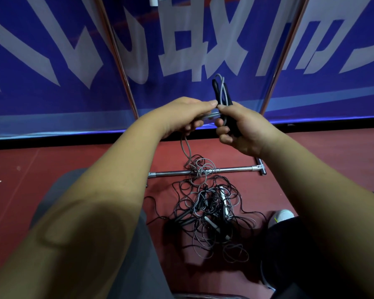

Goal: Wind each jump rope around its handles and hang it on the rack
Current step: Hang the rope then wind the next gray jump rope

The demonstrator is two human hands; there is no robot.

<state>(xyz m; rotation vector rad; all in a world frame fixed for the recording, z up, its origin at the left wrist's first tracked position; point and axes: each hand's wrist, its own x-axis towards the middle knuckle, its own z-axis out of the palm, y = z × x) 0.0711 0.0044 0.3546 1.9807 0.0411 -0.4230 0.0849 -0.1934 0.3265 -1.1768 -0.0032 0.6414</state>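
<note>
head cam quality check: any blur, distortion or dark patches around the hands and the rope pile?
Head view: wide-angle distortion bows the rack poles and banner; forearms at the bottom sit in heavy shadow; left hand and right hand at the black handles are lit and fairly sharp; rope pile is dim and soft, strands hard to separate.

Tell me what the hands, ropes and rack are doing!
Left hand: pinches thin grey rope.
Right hand: grips two upright black plastic handles.
Thin grey rope: trails down to the floor.
Tangled pile of black and grey ropes: loose on floor.
Chrome metal rack: standing, rope across its base bar.
</note>
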